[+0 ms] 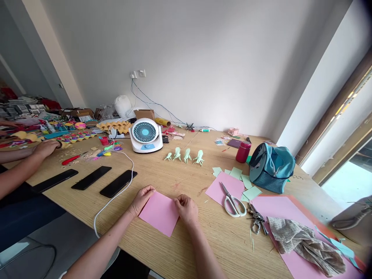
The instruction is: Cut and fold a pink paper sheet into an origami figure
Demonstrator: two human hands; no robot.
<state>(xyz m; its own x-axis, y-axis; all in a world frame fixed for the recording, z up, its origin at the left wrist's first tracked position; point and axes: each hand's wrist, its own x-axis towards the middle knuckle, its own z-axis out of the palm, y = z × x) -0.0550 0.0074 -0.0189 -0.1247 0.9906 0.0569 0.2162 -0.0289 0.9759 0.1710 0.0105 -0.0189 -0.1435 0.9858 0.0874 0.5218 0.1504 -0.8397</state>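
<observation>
A square sheet of pink paper [160, 214] lies between my two hands, just over the near part of the table. My left hand [143, 198] pinches its upper left corner, and my right hand [186, 208] pinches the right corner between thumb and curled fingers. To the right, white-handled scissors [232, 201] rest on another pink sheet [216, 190]. Several pale green paper pieces [252, 193] are scattered behind them. Beyond my hands stands a row of several folded green paper figures [187, 155].
A white fan [147, 135] stands at the back. Three black phones [118, 183] and a white cable [128, 186] lie to the left, near a co-worker's hand [48, 148]. Right are keys [257, 221], a patterned cloth [305, 242], a blue bag [271, 166] and a red flask [243, 152].
</observation>
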